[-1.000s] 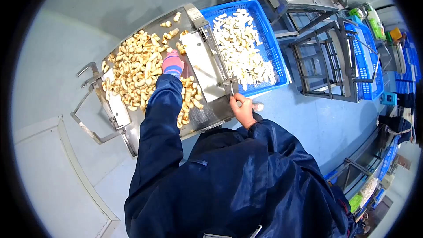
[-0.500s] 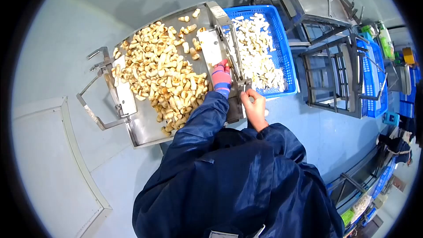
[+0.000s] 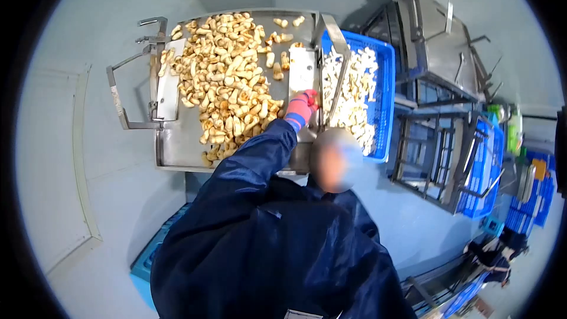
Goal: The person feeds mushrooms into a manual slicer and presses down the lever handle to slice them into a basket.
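Note:
My left hand (image 3: 302, 108), in a pink and red glove with a blue cuff, lies at the near end of a white board (image 3: 303, 70) beside a metal lever blade (image 3: 339, 85). Its fingers are curled together, and what they hold is hidden. Close to the lever's near end is my right hand (image 3: 332, 168), bare and covered by a round blur, so its fingers cannot be read. A large heap of pale brown mushrooms (image 3: 233, 82) fills much of the steel tray (image 3: 177, 152) on the left. Several loose mushrooms (image 3: 277, 71) lie close to the board.
Beyond the blade, a blue crate (image 3: 387, 82) holds whitish cut pieces (image 3: 354, 94). Another lever frame (image 3: 133, 97) is fixed at the tray's left end. Metal stands (image 3: 437, 153) and blue crates (image 3: 487, 171) are on the right; a teal crate (image 3: 155, 248) is low on the left.
The view has turned and shifted, so the tray now sits straighter. The lever over the crate side stands at a wider angle from the board. My left hand stays at the board's near end.

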A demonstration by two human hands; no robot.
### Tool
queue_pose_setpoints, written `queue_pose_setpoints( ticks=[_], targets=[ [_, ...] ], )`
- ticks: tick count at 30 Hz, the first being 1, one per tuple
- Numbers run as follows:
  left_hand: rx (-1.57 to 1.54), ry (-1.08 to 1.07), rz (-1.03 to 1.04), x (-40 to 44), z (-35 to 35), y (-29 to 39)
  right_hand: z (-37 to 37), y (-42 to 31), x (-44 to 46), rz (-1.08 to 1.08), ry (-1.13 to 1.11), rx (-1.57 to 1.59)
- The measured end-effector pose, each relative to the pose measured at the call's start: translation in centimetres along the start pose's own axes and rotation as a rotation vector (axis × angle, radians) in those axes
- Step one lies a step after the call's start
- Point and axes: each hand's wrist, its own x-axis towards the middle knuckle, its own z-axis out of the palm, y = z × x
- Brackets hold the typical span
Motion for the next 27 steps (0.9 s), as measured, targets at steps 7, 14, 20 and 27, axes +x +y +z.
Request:
queue_pose_setpoints(
  ticks=[7, 14, 20, 27],
  targets=[
    [0.015, -0.041, 0.02, -0.1, -1.2, 1.2, 0.2, 0.2, 0.4, -0.015, 0.017, 0.037],
    [-0.098, -0.121, -0.022, 1.1, -0.6, -0.6, 0.1, -0.2, 0.6, -0.058, 0.003, -0.056],
    [-0.203, -0.134, -0.044, 1.4, -0.3, -0.3, 1.3, 3.0, -0.7, -0.069, 0.041, 0.004],
    [-0.058, -0.063, 0.006, 1.0, 1.4, -1.8, 0.7, 1.1, -0.2, -0.065, 0.033, -0.009]
  ],
)
